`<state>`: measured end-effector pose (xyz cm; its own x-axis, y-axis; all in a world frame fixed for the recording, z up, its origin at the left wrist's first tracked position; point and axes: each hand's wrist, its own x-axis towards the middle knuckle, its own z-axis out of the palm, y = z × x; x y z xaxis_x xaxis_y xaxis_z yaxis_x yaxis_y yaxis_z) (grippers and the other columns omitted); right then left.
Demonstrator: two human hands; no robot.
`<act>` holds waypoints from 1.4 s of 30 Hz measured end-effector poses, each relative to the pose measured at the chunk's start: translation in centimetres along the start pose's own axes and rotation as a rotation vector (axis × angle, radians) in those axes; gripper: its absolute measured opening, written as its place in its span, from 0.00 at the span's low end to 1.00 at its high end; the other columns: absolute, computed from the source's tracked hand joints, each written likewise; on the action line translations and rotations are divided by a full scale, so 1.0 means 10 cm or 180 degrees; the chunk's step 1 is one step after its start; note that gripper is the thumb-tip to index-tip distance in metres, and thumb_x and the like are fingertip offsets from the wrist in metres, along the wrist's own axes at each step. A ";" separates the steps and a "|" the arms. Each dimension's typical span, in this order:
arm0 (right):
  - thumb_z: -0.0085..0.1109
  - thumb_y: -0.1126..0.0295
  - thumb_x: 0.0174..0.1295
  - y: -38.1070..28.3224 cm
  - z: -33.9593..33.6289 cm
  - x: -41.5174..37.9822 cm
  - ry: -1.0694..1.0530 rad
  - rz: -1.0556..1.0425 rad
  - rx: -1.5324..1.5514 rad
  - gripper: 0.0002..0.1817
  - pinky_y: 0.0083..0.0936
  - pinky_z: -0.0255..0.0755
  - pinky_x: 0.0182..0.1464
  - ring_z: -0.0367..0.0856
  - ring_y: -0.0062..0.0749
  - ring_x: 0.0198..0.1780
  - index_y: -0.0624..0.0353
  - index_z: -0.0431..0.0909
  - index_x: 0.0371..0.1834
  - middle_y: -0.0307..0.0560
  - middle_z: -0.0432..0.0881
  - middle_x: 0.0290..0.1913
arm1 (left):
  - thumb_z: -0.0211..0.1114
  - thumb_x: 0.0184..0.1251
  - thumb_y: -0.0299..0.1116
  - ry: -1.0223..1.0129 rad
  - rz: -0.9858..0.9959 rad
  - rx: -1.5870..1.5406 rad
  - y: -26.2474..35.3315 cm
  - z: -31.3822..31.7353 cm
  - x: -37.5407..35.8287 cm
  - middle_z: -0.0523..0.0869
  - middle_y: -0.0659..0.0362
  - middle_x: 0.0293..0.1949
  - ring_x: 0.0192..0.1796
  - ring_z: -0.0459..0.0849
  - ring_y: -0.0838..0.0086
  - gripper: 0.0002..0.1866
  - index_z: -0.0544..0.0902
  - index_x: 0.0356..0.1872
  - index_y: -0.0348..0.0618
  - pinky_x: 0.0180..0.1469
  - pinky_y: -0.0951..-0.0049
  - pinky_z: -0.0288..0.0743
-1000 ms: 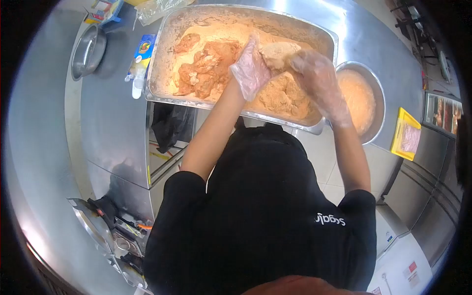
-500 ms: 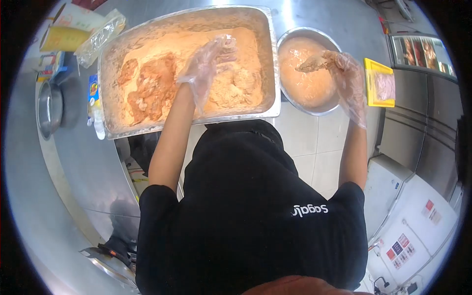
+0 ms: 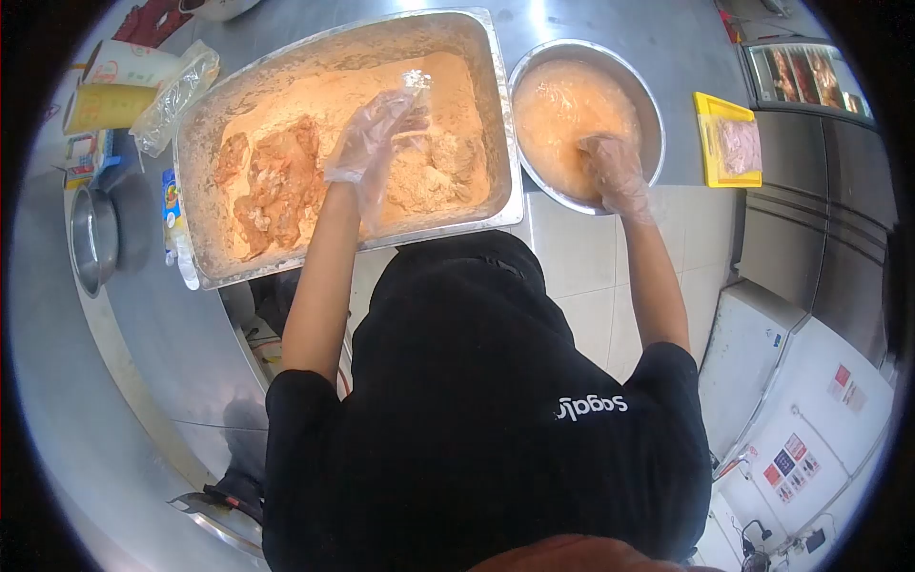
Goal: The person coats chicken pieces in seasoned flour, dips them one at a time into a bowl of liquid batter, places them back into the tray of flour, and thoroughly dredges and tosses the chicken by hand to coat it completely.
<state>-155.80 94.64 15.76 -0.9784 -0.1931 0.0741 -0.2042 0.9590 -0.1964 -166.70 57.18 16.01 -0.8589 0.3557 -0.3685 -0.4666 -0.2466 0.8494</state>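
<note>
My left hand [image 3: 374, 141], in a clear plastic glove, hovers over a large metal tray [image 3: 512, 124] of orange-tinted flour [image 3: 381, 86]. Its fingers are stretched and apart, with nothing in them. Raw-looking, flour-dusted meat pieces [image 3: 281, 181] lie in the tray's left half, and clumped floury pieces [image 3: 443, 172] lie to the right, near my fingertips. My right hand [image 3: 618, 176], gloved too, reaches into a round metal bowl [image 3: 658, 124] of cloudy orange liquid [image 3: 577, 100]. Its fingers dip below the surface, so whatever they may hold is hidden.
A yellow tray [image 3: 701, 119] with a pale pink item stands right of the bowl. Left of the flour tray are a plastic bag [image 3: 176, 105], a yellow tub [image 3: 110, 108] and a metal bowl [image 3: 92, 238]. The steel table's front edge runs close to my body.
My right hand has gone from above the bowl, with brownish coated fingers or a piece showing, down into the liquid. My left hand stays over the flour; the view has shifted slightly.
</note>
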 end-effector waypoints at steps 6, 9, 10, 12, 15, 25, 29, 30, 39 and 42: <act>0.63 0.73 0.56 -0.08 -0.41 0.22 -0.0035 0.0227 0.0114 0.09 0.42 0.76 0.46 0.84 0.53 0.41 0.59 0.87 0.39 0.55 0.85 0.36 | 0.63 0.73 0.40 -0.0119 0.0144 -0.0193 -0.05 -0.25 -0.24 0.85 0.48 0.53 0.51 0.87 0.61 0.24 0.74 0.63 0.36 0.50 0.67 0.79; 0.64 0.71 0.57 -0.14 -0.72 0.27 0.0100 0.0455 0.0206 0.09 0.41 0.76 0.46 0.84 0.51 0.42 0.59 0.87 0.39 0.56 0.86 0.38 | 0.66 0.71 0.40 0.0063 0.0169 0.0168 0.17 -0.17 -0.48 0.86 0.51 0.50 0.49 0.86 0.66 0.22 0.78 0.58 0.36 0.49 0.71 0.78; 0.64 0.70 0.57 -0.18 -0.83 0.28 0.0050 0.0582 0.0237 0.09 0.40 0.76 0.45 0.84 0.50 0.41 0.60 0.87 0.40 0.56 0.86 0.38 | 0.66 0.71 0.40 0.0139 0.0245 0.0310 0.21 -0.17 -0.53 0.86 0.52 0.49 0.48 0.86 0.67 0.21 0.79 0.57 0.36 0.49 0.71 0.77; 0.64 0.70 0.58 -0.25 -1.04 0.32 0.0011 0.0821 0.0416 0.11 0.38 0.76 0.45 0.85 0.46 0.41 0.60 0.87 0.42 0.56 0.86 0.38 | 0.67 0.70 0.40 0.0308 0.0396 0.0590 0.25 -0.19 -0.63 0.86 0.55 0.48 0.46 0.85 0.70 0.19 0.81 0.54 0.37 0.49 0.72 0.76; 0.65 0.70 0.58 -0.25 -1.25 0.28 0.0175 0.0974 0.0629 0.12 0.33 0.76 0.45 0.86 0.41 0.41 0.60 0.87 0.45 0.56 0.86 0.39 | 0.68 0.70 0.38 0.0421 0.0567 0.0694 0.27 -0.36 -0.72 0.85 0.58 0.45 0.46 0.83 0.74 0.17 0.82 0.52 0.38 0.50 0.72 0.76; 0.61 0.63 0.62 -0.16 -1.19 0.59 -0.0214 0.0919 0.0015 0.16 0.33 0.76 0.38 0.86 0.34 0.33 0.65 0.86 0.43 0.53 0.86 0.31 | 0.67 0.70 0.34 0.1887 0.1538 0.2018 0.62 -1.04 -1.35 0.86 0.60 0.45 0.47 0.82 0.76 0.11 0.83 0.47 0.38 0.55 0.73 0.74; 0.62 0.61 0.63 -0.66 -1.64 0.85 -0.0335 0.0959 0.0554 0.16 0.29 0.73 0.36 0.81 0.27 0.31 0.65 0.86 0.41 0.46 0.84 0.29 | 0.68 0.70 0.34 0.2748 0.1648 0.2479 0.51 -1.57 -1.49 0.87 0.59 0.45 0.48 0.84 0.73 0.11 0.84 0.46 0.38 0.55 0.70 0.75; 0.62 0.61 0.64 -0.85 -1.70 0.93 -0.0350 0.0838 0.0603 0.16 0.28 0.72 0.36 0.80 0.26 0.31 0.65 0.86 0.41 0.45 0.84 0.28 | 0.68 0.69 0.35 0.2943 0.1519 0.2436 0.48 -1.66 -1.51 0.88 0.58 0.46 0.48 0.84 0.73 0.11 0.84 0.46 0.38 0.55 0.70 0.76; 0.64 0.67 0.63 -2.39 -1.37 1.60 -0.0029 -0.0478 0.1247 0.10 0.25 0.73 0.38 0.80 0.27 0.34 0.60 0.87 0.43 0.45 0.85 0.31 | 0.70 0.64 0.38 0.3766 0.1801 0.3073 0.15 -1.85 -1.51 0.85 0.52 0.35 0.38 0.85 0.59 0.14 0.83 0.46 0.44 0.43 0.61 0.78; 0.63 0.70 0.63 -3.01 -1.09 1.69 0.0001 -0.1179 0.1787 0.08 0.29 0.76 0.39 0.83 0.35 0.35 0.57 0.86 0.42 0.49 0.86 0.37 | 0.70 0.64 0.40 0.3804 0.2031 0.2848 0.02 -1.87 -1.43 0.85 0.49 0.38 0.39 0.85 0.53 0.15 0.83 0.46 0.44 0.44 0.58 0.78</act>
<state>-165.87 64.77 33.53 -0.8404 -0.4886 0.2346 -0.5127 0.5762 -0.6366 -158.48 35.15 14.36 -0.7188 -0.5642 0.4062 -0.0905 0.6552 0.7500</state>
